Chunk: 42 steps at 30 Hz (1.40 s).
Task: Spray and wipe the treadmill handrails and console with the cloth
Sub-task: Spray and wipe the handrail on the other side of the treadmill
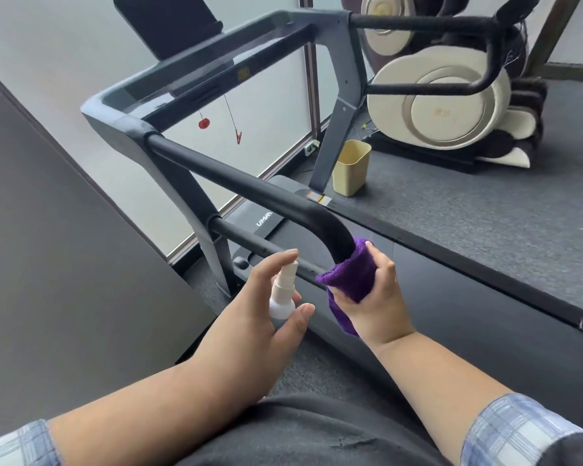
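Note:
My right hand (382,297) grips a purple cloth (349,280) wrapped around the curved near end of the black left handrail (243,183). My left hand (266,314) holds a small white spray bottle (283,294), forefinger resting on its nozzle, just left of the cloth. The grey console (196,85) with a dark tablet holder (169,21) sits at the top of the frame. The right handrail (428,23) runs off to the upper right. A red safety clip (238,137) dangles from the console.
A beige bin (350,168) stands on the grey carpet beside the treadmill's upright. A cream and dark massage chair (448,105) fills the upper right. A dark panel (48,230) rises on the left. The treadmill belt (451,314) lies below my right hand.

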Available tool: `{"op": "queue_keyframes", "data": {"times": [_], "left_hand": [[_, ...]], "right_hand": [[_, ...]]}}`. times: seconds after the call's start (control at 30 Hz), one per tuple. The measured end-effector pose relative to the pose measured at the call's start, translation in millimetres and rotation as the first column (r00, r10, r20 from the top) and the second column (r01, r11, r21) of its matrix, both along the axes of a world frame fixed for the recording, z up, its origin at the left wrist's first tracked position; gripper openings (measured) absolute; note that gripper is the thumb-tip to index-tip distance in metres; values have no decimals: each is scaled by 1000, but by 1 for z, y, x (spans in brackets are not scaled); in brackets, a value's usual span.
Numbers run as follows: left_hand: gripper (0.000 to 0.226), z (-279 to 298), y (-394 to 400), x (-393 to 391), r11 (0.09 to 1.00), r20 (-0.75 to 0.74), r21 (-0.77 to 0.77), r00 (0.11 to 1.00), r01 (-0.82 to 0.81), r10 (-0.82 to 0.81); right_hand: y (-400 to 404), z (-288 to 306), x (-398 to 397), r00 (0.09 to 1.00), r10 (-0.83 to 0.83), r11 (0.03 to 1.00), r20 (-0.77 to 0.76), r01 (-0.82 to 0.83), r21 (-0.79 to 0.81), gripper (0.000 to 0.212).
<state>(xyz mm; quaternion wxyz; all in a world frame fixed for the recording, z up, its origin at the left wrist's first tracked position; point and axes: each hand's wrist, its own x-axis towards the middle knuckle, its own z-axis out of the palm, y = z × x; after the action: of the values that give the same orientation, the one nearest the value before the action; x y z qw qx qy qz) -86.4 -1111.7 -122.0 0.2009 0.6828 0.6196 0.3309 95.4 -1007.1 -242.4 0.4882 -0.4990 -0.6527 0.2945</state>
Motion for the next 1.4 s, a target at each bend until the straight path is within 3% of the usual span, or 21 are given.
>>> {"op": "queue_keyframes", "data": {"times": [0.13,0.3,0.4,0.5,0.57,0.67,0.77,0.97,1.4], "left_hand": [[58,-1,1,-5,1000,19,4,1000,14,-14],[59,-3,4,-12,999,55,14,998,28,-29],[58,-4,6,-18,999,71,27,997,30,-32],[58,-3,9,-29,998,83,47,996,28,-32],[58,-2,13,-42,999,99,47,995,23,-28],[58,-2,22,-62,999,137,40,990,21,-26],[58,-1,32,-83,999,153,45,988,19,-26],[59,0,53,-142,999,205,40,978,16,-24],[57,-13,75,-277,999,248,46,969,-26,14]], "right_hand": [[-8,3,18,998,29,995,49,-24,-96,86],[0,69,4,995,-69,996,-67,72,53,79],[20,113,-23,989,11,998,148,-19,54,75],[31,133,-45,880,5,1000,474,-12,11,69],[34,142,-56,814,-48,999,579,27,44,63],[46,152,-80,639,-116,989,761,1,151,62],[65,163,-114,495,-106,991,863,-20,133,63],[98,168,-183,419,-69,997,905,-9,80,61],[164,164,-328,398,-166,980,902,-34,195,62]]}}
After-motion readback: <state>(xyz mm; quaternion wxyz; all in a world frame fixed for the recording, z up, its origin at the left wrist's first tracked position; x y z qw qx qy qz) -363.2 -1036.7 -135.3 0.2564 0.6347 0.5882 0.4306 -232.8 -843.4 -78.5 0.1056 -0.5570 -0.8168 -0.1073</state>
